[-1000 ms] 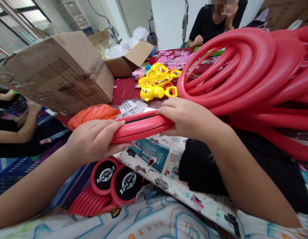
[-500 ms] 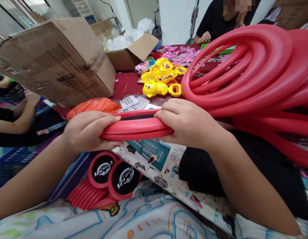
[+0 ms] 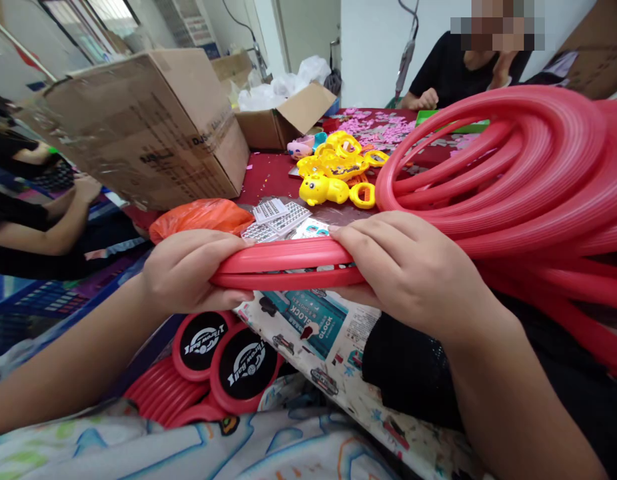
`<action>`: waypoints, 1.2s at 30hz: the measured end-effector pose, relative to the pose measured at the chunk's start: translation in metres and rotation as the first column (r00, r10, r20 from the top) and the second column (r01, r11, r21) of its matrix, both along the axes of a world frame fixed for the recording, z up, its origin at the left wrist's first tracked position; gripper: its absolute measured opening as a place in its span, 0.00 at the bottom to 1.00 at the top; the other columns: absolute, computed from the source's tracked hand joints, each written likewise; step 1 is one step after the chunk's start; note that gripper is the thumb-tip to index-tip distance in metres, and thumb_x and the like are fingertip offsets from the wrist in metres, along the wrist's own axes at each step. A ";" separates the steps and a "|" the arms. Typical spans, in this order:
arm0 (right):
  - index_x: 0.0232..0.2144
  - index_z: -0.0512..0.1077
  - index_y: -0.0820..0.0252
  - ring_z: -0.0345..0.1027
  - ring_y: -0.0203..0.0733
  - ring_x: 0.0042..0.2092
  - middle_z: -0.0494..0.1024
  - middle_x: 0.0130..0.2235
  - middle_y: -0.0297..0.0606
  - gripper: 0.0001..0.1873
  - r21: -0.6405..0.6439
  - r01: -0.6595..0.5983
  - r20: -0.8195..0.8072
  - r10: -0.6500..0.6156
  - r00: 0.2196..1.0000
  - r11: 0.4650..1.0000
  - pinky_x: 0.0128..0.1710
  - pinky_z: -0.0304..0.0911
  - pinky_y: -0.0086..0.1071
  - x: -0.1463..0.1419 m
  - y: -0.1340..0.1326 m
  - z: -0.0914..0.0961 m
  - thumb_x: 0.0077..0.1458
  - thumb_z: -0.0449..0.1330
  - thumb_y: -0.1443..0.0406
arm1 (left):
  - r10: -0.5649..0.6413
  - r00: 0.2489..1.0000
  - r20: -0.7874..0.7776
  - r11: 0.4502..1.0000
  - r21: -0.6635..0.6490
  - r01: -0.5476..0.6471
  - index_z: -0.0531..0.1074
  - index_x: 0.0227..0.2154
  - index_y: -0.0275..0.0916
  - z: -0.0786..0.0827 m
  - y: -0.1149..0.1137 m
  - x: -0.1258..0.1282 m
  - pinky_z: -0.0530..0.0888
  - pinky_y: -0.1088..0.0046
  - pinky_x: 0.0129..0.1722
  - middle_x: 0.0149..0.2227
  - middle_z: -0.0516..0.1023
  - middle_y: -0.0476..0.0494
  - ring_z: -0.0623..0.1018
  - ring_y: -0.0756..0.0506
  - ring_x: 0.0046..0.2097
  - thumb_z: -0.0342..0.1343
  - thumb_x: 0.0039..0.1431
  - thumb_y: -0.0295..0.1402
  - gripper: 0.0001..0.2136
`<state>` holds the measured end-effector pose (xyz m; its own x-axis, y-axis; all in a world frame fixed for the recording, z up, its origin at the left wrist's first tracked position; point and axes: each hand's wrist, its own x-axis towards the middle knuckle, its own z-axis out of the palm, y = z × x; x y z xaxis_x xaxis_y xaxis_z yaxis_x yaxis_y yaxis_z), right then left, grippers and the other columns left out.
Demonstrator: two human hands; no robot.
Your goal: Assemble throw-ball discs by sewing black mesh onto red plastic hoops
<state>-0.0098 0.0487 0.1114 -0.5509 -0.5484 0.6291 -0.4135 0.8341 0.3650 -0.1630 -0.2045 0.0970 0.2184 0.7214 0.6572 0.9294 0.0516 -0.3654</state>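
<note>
Pinched at its left end by my left hand (image 3: 188, 270), a red plastic ring (image 3: 288, 257) is held nearly edge-on in front of me. My right hand (image 3: 408, 273) grips the right end, thumb underneath and fingers over the top. Two red rims show one above the other, with a narrow gap between them toward the right. Below my left hand lie red-rimmed discs with black faces and white "Throw Ball" print, one disc (image 3: 246, 367) leaning over a row of others. Black fabric (image 3: 413, 370) lies under my right forearm.
Large red rings (image 3: 528, 220) are heaped at right. Yellow toy parts (image 3: 323, 190), white printed sheets (image 3: 283, 220) and an orange bag (image 3: 201, 220) lie ahead. A cardboard box (image 3: 188, 133) stands at left. One person (image 3: 443, 80) sits opposite; another's arm (image 3: 53, 227) shows at left.
The black strip seen between the rims is no longer visible, and a gap shows between them. My right hand has turned further over the ring. The view has shifted slightly.
</note>
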 end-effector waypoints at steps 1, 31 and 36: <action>0.44 0.70 0.79 0.73 0.54 0.38 0.79 0.38 0.53 0.19 0.009 0.006 -0.003 -0.006 1.000 1.000 0.37 0.69 0.43 0.002 -0.001 0.001 0.63 0.54 0.62 | 0.000 1.000 -0.005 1.000 -0.002 0.000 0.71 0.42 0.29 0.000 0.000 0.000 0.80 0.70 0.30 0.31 0.80 0.34 0.81 0.44 0.31 0.48 0.65 0.52 0.26; 0.41 0.73 0.62 0.73 0.48 0.38 0.80 0.40 0.41 0.13 -0.186 0.197 0.408 -0.107 0.907 0.963 0.35 0.67 0.38 -0.004 0.037 0.005 0.49 0.64 0.70 | 0.048 0.997 -0.062 0.998 0.051 -0.045 0.71 0.43 0.32 -0.007 0.015 0.011 0.80 0.74 0.33 0.32 0.83 0.37 0.83 0.45 0.33 0.48 0.66 0.49 0.22; 0.40 0.73 0.65 0.74 0.52 0.41 0.80 0.41 0.45 0.14 -0.125 0.138 0.386 -0.080 0.919 0.983 0.40 0.67 0.41 -0.001 0.002 0.007 0.51 0.66 0.64 | 0.000 0.999 -0.038 1.000 0.001 0.000 0.72 0.40 0.27 0.000 0.042 0.028 0.80 0.72 0.33 0.32 0.82 0.35 0.83 0.43 0.33 0.57 0.60 0.50 0.25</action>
<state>-0.0104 0.0508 0.1188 -0.8143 -0.3890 0.4309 -0.3997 0.9140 0.0698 -0.1348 -0.1620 0.0970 0.2438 0.7205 0.6492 0.9147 0.0517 -0.4008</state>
